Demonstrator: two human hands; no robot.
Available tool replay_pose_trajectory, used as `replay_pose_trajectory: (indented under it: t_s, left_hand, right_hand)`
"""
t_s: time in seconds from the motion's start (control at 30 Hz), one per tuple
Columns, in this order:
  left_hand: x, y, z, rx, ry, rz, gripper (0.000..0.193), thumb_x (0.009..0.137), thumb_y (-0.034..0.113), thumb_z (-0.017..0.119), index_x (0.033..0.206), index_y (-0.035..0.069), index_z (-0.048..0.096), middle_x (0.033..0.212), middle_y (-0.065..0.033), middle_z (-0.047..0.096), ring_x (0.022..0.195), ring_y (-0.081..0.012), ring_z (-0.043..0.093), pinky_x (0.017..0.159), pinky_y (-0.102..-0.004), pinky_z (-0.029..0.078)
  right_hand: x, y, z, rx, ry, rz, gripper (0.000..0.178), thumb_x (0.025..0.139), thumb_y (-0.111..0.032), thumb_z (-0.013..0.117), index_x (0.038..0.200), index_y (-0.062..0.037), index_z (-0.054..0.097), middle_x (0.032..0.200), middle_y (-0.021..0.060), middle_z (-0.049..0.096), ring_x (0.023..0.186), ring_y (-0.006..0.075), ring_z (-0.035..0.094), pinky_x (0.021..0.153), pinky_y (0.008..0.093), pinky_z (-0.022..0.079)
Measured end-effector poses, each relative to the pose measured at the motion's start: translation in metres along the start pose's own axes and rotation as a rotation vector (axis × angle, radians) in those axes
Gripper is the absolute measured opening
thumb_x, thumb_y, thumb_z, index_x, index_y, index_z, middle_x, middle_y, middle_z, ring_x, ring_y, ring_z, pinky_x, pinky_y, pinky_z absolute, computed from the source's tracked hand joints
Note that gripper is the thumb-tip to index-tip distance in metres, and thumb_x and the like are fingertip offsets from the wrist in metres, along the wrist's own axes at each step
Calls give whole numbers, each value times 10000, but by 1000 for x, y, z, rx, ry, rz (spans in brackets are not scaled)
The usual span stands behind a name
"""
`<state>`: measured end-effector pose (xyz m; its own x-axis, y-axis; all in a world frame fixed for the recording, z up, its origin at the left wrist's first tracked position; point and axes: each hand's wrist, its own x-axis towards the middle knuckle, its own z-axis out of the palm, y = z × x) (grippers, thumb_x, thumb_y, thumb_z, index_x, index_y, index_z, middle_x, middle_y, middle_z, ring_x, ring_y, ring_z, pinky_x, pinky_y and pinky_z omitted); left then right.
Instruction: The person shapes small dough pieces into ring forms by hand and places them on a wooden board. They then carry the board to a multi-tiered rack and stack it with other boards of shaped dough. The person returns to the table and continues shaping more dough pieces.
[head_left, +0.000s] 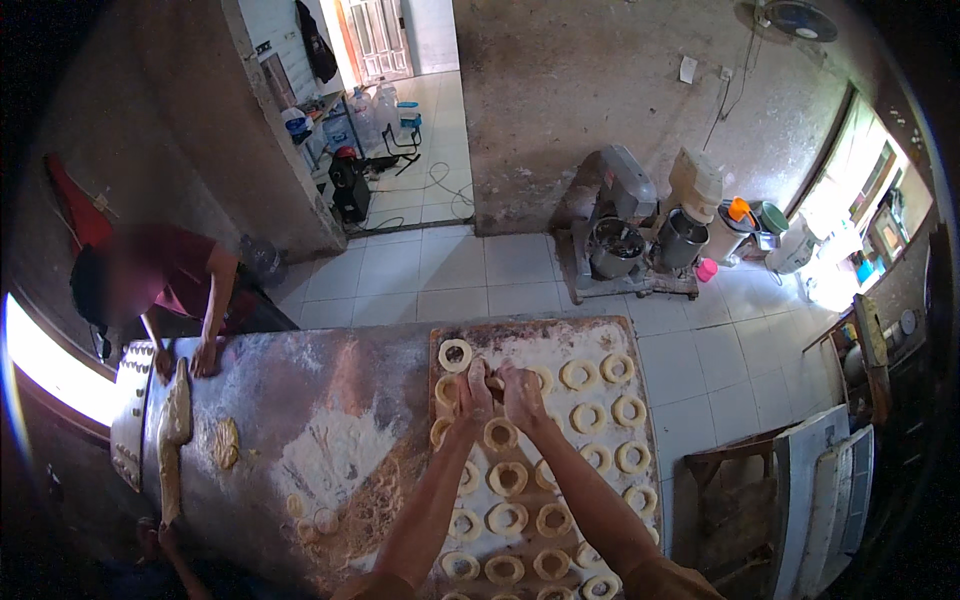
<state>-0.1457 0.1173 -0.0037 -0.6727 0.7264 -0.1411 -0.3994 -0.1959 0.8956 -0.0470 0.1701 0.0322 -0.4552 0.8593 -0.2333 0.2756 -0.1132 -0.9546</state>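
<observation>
Both my hands reach over the far part of a floured wooden board (640,420) covered with rows of pale dough rings (508,478). My left hand (474,392) and my right hand (520,398) are close together, with bent fingers pointing away from me. Between them shows a small dark gap; whatever they pinch is hidden by the fingers. Just left of my left hand lies one dough ring (455,355) at the board's far left corner. Another is partly covered by that hand. More rings lie beneath and beside my forearms.
White flour (335,455) and a small dough piece (226,443) lie on the table. At left, a co-worker's hands (203,358) touch a long dough strip (174,430); another person's hand (150,540) is at its near end. Beyond are floor mixers (617,245); panels lean right (815,490).
</observation>
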Motion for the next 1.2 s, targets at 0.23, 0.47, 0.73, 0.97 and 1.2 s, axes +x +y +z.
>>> replay_pose_trajectory:
  t_s: [0.23, 0.47, 0.73, 0.97, 1.2]
  left_hand:
    - [75, 21, 29, 910, 136, 199, 397, 899, 386, 551, 1131, 65, 535, 889, -90, 596, 978, -277, 571, 837, -454, 441]
    - [83, 34, 14, 1618, -213, 451, 328, 814, 358, 645, 1062, 144, 648, 1059, -137, 627, 1101, -323, 529, 956, -538, 338]
    - [25, 33, -21, 1358, -38, 525, 365, 815, 338, 658, 1108, 122, 633, 1224, -121, 573, 1186, -327, 483, 1025, -563, 280]
    - [-185, 77, -218, 1295, 600, 323, 374, 855, 294, 633, 1138, 51, 610, 1182, -161, 584, 1172, -388, 485, 998, -556, 322]
    - [-251, 119, -327, 1925, 442, 275, 471, 856, 227, 604, 1277, 27, 537, 1185, -189, 604, 1147, -324, 532, 1004, -554, 337]
  right_hand:
    - [59, -17, -31, -323, 104, -565, 274, 776, -178, 697, 940, 17, 594, 799, 141, 631, 750, 262, 629, 733, 395, 489]
    - [53, 37, -47, -928, 294, -609, 577, 825, -158, 601, 1329, 60, 422, 1147, 249, 574, 1082, 432, 542, 945, 540, 418]
    - [-48, -1, -36, -405, 90, -490, 312, 805, 48, 547, 1108, -14, 587, 964, 175, 612, 793, 279, 608, 766, 417, 487]
    - [-166, 22, 5, -212, -54, -340, 203, 848, 43, 533, 1024, 10, 629, 848, 135, 663, 710, 140, 609, 613, 298, 503]
    - [-220, -3, 95, -335, -301, -516, 120, 862, -65, 607, 969, -42, 654, 868, 137, 674, 753, 250, 641, 673, 341, 516]
